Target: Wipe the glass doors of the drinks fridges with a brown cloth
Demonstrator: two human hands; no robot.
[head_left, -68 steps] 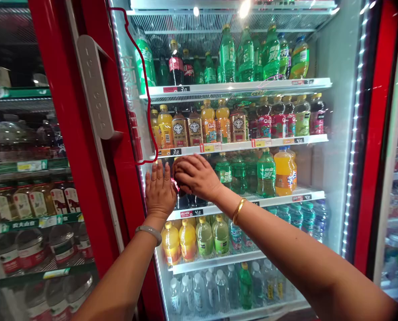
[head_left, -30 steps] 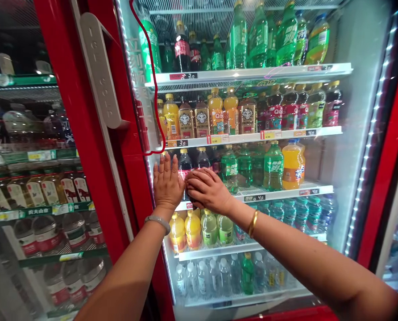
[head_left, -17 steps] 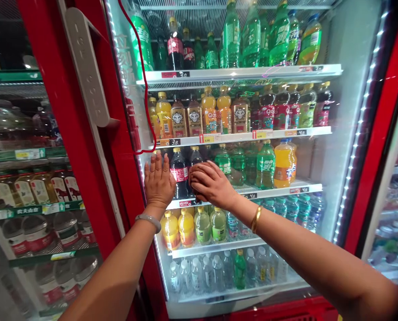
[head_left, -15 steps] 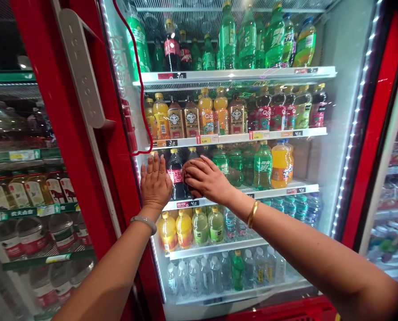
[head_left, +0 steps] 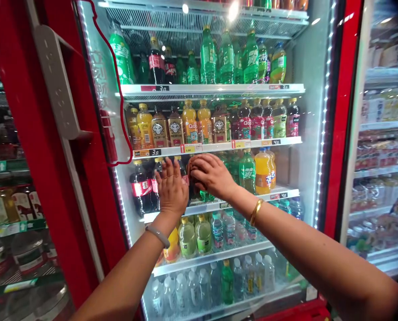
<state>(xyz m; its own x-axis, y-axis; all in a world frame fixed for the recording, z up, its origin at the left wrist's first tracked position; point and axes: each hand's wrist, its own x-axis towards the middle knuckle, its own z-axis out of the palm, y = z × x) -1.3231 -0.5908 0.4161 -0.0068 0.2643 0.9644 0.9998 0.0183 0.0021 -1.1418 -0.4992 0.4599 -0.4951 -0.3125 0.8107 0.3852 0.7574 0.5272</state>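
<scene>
The red-framed glass-door drinks cooler (head_left: 333, 133) stands open, its white wire shelves packed in rows: tall green soda bottles (head_left: 225, 58) on the top shelf shown, orange juice and brown-labelled tea bottles (head_left: 175, 127) on the next, and on the third white wire shelf (head_left: 252, 198) dark cola bottles with red labels (head_left: 140, 187) at the left, green bottles and an orange soda bottle (head_left: 262, 171) to the right. Below stand pale yellow-green drink bottles (head_left: 195, 232), and at the bottom clear water bottles (head_left: 199, 285). On the third shelf, both hands meet among the cola bottles. The left hand (head_left: 172, 189), with a pale bangle on its wrist, is held flat with fingers straight and together, the palm against the front of a dark cola bottle (head_left: 184, 171) that it mostly hides. The right hand (head_left: 212, 176), with a gold bangle, is curled over the top of a dark bottle just beside it, fingers bent around it; how firmly it grips cannot be told.
</scene>
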